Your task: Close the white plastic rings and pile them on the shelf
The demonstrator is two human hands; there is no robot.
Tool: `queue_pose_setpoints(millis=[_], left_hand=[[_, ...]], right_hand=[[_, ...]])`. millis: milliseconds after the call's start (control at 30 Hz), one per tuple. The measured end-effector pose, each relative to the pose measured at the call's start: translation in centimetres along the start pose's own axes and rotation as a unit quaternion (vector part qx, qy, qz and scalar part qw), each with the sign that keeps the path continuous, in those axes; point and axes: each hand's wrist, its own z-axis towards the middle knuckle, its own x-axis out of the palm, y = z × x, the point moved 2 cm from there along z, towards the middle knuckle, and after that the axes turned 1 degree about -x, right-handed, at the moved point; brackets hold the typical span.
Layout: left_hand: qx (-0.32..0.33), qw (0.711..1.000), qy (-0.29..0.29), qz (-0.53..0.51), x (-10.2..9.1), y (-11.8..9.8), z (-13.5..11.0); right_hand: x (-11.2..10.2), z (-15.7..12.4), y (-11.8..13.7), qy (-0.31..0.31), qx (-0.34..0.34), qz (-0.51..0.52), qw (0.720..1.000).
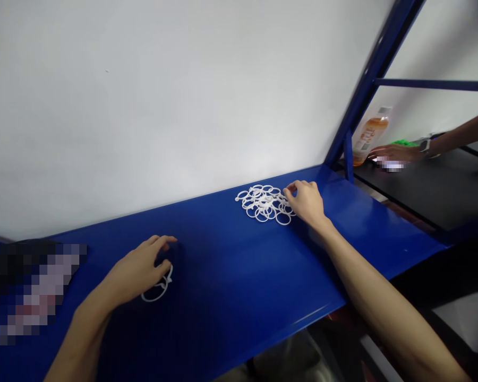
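My left hand (141, 269) is over the blue tabletop at the left, its thumb and forefinger apart. White plastic rings (155, 300) lie beneath and beside its thumb, partly covered by the hand. A loose pile of several thin white plastic rings (263, 204), each with a small tab, lies near the wall. At the right edge of this pile is my right hand (306, 201), its fingers curled in and its fingertips close together over the rings. Whatever is between those fingertips is too small to make out.
The blue table (223, 297) runs along a white wall. A dark, partly blurred-out item (40, 286) lies at the far left. Blue frame posts (358, 106) rise at the right. Beyond them, another person's hand (402, 153) with a watch rests on a black table near a drink bottle (370, 135).
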Motion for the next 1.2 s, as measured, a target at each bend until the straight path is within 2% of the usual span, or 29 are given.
queue_pose_setpoints(millis=[133,300,400,600,733,833,900,1033,1200], left_hand=[[0.025,0.999,0.021,-0.036,-0.7,0.0,-0.7],[0.060,0.995,0.036,-0.074,-0.1,-1.6,-0.1],[0.083,0.992,0.004,-0.097,0.5,-2.9,0.4],[0.119,0.979,-0.062,-0.151,1.2,-5.6,0.5],[0.138,0.971,-0.080,-0.176,1.7,-7.0,0.5],[0.159,0.966,-0.089,-0.185,2.2,-7.7,0.6],[0.164,0.964,-0.090,-0.188,2.4,-7.9,0.7],[0.183,0.963,-0.074,-0.182,2.2,-8.2,0.6],[0.189,0.965,-0.017,-0.181,1.3,-8.0,-0.2]], right_hand=[[-0.4,-0.6,1.4,-0.017,-0.047,0.019,0.999],[-0.2,-2.5,4.7,0.007,-0.166,0.083,0.983],[0.2,-4.0,6.6,0.041,-0.234,0.130,0.963],[0.2,-6.1,9.1,0.123,-0.313,0.175,0.925],[0.1,-7.8,10.7,0.215,-0.385,0.194,0.876],[0.5,-9.0,11.7,0.250,-0.435,0.174,0.847],[0.9,-9.6,12.0,0.252,-0.448,0.150,0.844],[1.6,-9.6,12.1,0.249,-0.425,0.129,0.860],[1.8,-9.3,12.0,0.245,-0.408,0.130,0.870]])
